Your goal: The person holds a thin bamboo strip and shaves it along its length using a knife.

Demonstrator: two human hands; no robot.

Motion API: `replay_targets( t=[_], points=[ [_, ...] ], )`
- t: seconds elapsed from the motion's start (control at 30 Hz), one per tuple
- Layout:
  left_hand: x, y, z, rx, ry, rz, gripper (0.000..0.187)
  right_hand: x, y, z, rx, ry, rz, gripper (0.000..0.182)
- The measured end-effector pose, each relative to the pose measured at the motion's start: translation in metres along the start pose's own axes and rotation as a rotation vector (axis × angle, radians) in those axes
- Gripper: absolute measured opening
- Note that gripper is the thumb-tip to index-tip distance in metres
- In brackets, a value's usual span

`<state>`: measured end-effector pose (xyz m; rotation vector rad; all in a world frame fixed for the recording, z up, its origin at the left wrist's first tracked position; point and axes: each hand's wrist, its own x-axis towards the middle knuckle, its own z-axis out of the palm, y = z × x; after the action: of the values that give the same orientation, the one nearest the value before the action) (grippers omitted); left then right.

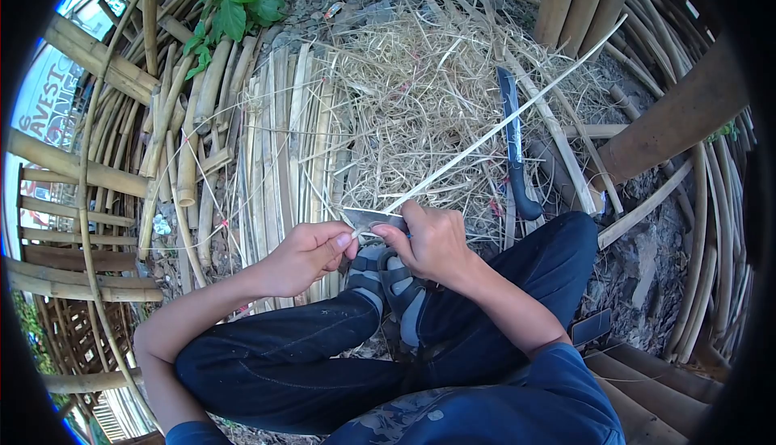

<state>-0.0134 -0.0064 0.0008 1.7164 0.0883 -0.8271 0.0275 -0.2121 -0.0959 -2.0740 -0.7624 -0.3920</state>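
Note:
A long, thin bamboo strip (485,139) slants from between my hands up to the far right. Its near end is pinched between the thumb and fingers of my left hand (309,257). My right hand (434,241) is closed around a knife, its handle mostly hidden in my fingers. The grey knife blade (364,218) points left and lies against the strip close to my left fingertips. Both hands are above my sandalled feet (390,275), between my bent knees.
A machete (512,134) with a black handle lies on a pile of bamboo shavings (412,113). Split bamboo slats (279,134) lie side by side at left. Thick bamboo poles (675,113) stand at right. A phone-like dark object (591,328) is beside my hip.

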Motion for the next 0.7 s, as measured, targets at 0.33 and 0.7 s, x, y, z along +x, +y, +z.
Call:
replay_targets(
  t=[0.33, 0.7],
  points=[
    [-0.008, -0.010, -0.014, -0.100, -0.004, -0.076, 0.030, 0.013, 0.060, -0.031, -0.046, 0.076, 0.384, 0.049],
    [-0.014, -0.006, -0.012, -0.007, -0.080, 0.004, 0.029, 0.014, 0.151, -0.062, 0.245, 0.345, 0.867, 0.063]
  ],
)
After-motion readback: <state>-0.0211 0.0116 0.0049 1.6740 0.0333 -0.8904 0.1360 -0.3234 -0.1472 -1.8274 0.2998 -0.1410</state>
